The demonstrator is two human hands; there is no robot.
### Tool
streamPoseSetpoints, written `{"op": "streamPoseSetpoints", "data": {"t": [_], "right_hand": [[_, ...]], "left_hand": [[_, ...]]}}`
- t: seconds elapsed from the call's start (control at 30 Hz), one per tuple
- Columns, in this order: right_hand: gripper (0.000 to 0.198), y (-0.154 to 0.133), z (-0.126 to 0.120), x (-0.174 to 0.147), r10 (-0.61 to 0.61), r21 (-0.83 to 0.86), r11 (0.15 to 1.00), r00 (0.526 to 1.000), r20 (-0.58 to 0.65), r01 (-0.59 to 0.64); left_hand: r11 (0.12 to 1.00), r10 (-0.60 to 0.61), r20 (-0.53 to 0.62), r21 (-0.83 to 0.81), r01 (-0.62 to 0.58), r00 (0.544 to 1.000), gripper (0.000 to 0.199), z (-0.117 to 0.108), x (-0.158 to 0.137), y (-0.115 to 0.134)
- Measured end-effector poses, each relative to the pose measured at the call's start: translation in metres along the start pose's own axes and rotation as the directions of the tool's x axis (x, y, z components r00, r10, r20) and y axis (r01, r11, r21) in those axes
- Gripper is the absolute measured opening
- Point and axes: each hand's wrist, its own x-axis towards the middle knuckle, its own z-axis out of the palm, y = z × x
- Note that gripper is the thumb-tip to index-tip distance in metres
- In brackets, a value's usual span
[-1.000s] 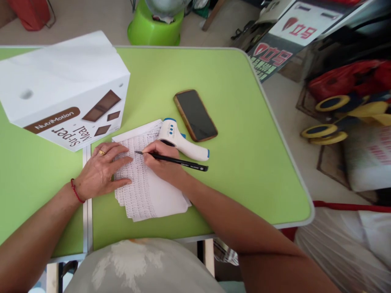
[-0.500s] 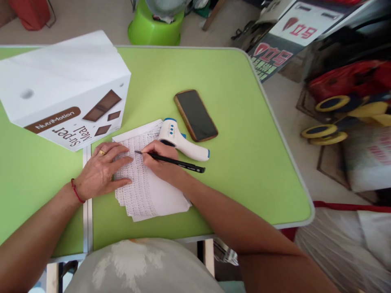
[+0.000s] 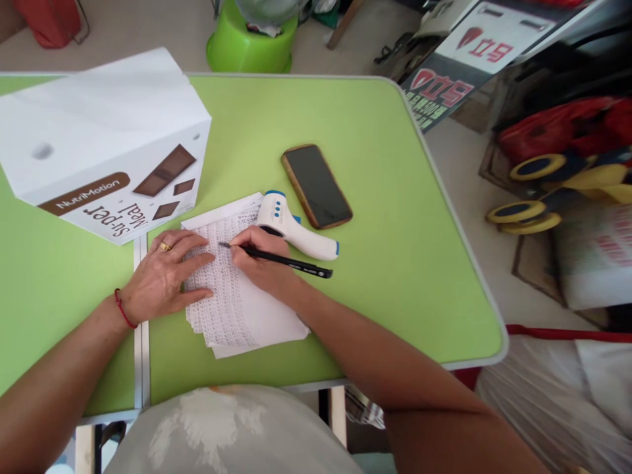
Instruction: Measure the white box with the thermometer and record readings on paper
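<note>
A stack of paper sheets (image 3: 227, 316) covered in rows of handwriting lies on the green table near its front edge. My left hand (image 3: 168, 276) rests flat on the left side of the sheets, fingers spread, with a ring and a red cord bracelet. Gripped in my right hand (image 3: 259, 260) is a black pen (image 3: 296, 264), its tip at the written rows. Just beyond that hand, a white and blue infrared thermometer (image 3: 301, 237) lies across the upper right of the paper. A phone in a brown case (image 3: 318, 186) lies beside the thermometer, screen dark.
A large white box (image 3: 113, 145) printed NutriMotion stands at the table's left. The green table (image 3: 395, 283) has a pale metal rim and a seam. Behind it is a green stool (image 3: 251, 46); yellow-handled items (image 3: 538, 191) and a printed box (image 3: 459, 79) are at right.
The pen and my right hand have shifted very slightly to the right. My left hand, the papers and the other things stay in place.
</note>
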Motion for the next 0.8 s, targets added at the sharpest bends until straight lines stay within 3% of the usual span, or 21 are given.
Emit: {"op": "streamPoseSetpoints", "data": {"t": [0.2,0.8], "right_hand": [[0.005,-0.0007,-0.0014,0.0000,-0.010,0.024,1.000,0.999,0.047,0.009],[0.005,-0.0009,-0.0019,-0.0003,0.016,-0.012,1.000,1.000,0.025,-0.015]], "left_hand": [[1.000,-0.008,0.008,0.000,0.008,1.000,0.043,0.0001,0.0001,-0.0003],[1.000,0.018,-0.014,0.000,-0.018,1.000,0.044,0.0003,0.0006,-0.0005]]}}
